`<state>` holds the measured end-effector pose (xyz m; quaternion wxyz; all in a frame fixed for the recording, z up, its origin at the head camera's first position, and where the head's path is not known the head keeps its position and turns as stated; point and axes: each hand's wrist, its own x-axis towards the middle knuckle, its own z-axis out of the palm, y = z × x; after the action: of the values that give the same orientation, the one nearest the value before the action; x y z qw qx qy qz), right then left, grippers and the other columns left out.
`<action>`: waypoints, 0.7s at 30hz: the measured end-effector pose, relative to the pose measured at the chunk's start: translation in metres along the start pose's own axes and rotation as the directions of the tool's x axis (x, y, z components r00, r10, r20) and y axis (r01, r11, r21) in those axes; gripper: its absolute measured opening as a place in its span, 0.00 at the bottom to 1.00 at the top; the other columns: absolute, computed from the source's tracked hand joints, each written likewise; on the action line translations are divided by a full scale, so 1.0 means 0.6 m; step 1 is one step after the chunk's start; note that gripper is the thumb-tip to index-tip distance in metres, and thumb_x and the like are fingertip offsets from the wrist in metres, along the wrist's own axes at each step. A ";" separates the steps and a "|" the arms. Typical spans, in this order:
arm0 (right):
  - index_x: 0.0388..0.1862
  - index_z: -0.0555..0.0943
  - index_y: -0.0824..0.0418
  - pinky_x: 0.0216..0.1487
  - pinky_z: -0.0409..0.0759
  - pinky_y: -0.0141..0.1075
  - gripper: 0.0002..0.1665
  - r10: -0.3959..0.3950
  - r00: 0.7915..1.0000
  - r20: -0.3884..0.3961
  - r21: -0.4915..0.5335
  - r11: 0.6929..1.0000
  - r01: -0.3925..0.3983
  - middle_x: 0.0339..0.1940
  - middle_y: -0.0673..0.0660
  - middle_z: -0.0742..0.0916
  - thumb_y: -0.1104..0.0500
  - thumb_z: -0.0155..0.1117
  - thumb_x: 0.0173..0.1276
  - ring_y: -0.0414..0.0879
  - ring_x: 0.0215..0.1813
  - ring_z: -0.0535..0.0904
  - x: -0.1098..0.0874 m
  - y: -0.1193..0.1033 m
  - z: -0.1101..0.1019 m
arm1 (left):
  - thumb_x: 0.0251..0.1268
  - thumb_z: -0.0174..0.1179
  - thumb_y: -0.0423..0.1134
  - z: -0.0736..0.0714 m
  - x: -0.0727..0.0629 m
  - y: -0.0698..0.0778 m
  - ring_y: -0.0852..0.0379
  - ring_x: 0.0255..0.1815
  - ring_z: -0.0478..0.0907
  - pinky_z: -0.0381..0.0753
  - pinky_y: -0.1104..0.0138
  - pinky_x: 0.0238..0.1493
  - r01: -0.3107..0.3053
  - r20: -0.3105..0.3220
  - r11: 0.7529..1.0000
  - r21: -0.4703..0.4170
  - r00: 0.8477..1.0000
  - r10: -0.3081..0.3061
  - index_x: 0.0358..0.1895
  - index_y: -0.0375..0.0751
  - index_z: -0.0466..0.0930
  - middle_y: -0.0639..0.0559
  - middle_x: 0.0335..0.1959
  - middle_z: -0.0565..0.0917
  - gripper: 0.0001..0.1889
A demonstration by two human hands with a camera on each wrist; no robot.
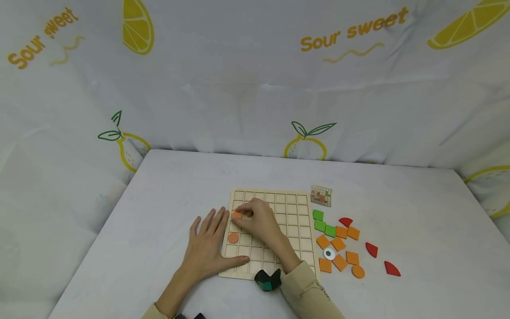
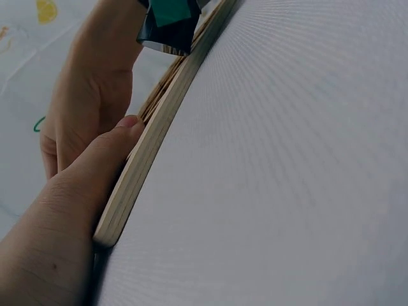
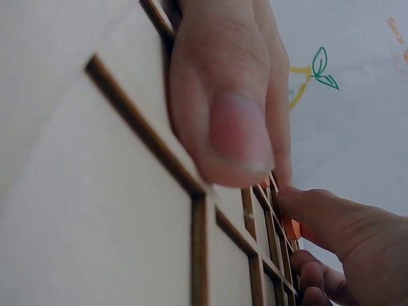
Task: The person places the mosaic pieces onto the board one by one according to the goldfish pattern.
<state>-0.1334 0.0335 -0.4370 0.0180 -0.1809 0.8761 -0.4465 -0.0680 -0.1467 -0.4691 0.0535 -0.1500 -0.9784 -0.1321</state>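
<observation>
A pale wooden grid board (image 1: 291, 220) lies flat on the white table. My right hand (image 1: 260, 221) is over its left side, pinching an orange square tile (image 1: 237, 215) between thumb and forefinger at a left-column cell. In the right wrist view, the right thumb (image 3: 223, 115) hides most of that tile. An orange disc (image 1: 233, 238) sits in a lower cell of that column. My left hand (image 1: 209, 250) rests with fingers spread along the board's left edge, its thumb reaching over the lower corner. The left wrist view shows the left thumb (image 2: 108, 150) against the board's side (image 2: 143, 156).
Right of the board lie several orange square tiles (image 1: 338, 244), green squares (image 1: 320, 225), red quarter-circle pieces (image 1: 371, 249), an orange disc (image 1: 358, 271) and a white ring-marked disc (image 1: 329, 254). A small pattern card (image 1: 321, 196) lies by the upper right corner. A printed cloth (image 1: 239, 88) hangs behind.
</observation>
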 end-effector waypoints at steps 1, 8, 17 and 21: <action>0.44 0.91 0.63 0.41 0.78 0.29 0.13 0.002 1.000 0.005 -0.001 1.000 -0.002 0.35 0.54 0.87 0.59 0.77 0.62 0.42 0.38 0.79 0.000 0.000 0.000 | 0.43 0.56 0.87 0.000 0.000 0.000 0.44 0.85 0.53 0.47 0.40 0.79 -0.001 0.000 1.000 0.000 1.000 0.001 0.82 0.44 0.53 0.49 0.84 0.58 0.68; 0.47 0.90 0.63 0.41 0.78 0.29 0.13 0.011 1.000 0.013 0.000 1.000 -0.011 0.35 0.54 0.86 0.60 0.75 0.64 0.41 0.38 0.78 0.000 -0.002 -0.001 | 0.43 0.57 0.86 0.001 0.000 0.000 0.44 0.85 0.53 0.47 0.40 0.79 -0.007 -0.002 1.000 -0.003 1.000 0.007 0.83 0.44 0.52 0.49 0.84 0.58 0.68; 0.49 0.89 0.64 0.33 0.71 0.28 0.15 0.009 0.999 0.051 -0.001 1.000 -0.009 0.30 0.54 0.84 0.62 0.74 0.65 0.40 0.32 0.71 0.003 -0.007 -0.001 | 0.43 0.57 0.86 0.000 0.000 0.000 0.43 0.85 0.54 0.47 0.39 0.79 -0.005 -0.004 1.000 -0.010 1.000 0.005 0.83 0.44 0.52 0.49 0.84 0.58 0.68; 0.50 0.89 0.65 0.32 0.70 0.27 0.15 0.006 0.998 0.063 -0.002 1.000 -0.006 0.29 0.53 0.83 0.63 0.74 0.65 0.40 0.31 0.70 0.004 -0.007 0.000 | 0.43 0.57 0.86 0.000 -0.001 0.001 0.43 0.85 0.54 0.47 0.39 0.79 -0.004 -0.006 1.000 -0.013 1.000 0.004 0.83 0.43 0.53 0.49 0.84 0.58 0.68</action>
<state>-0.1344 0.0307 -0.4334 0.0468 -0.1922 0.8762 -0.4395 -0.0675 -0.1462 -0.4692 0.0558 -0.1518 -0.9770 -0.1387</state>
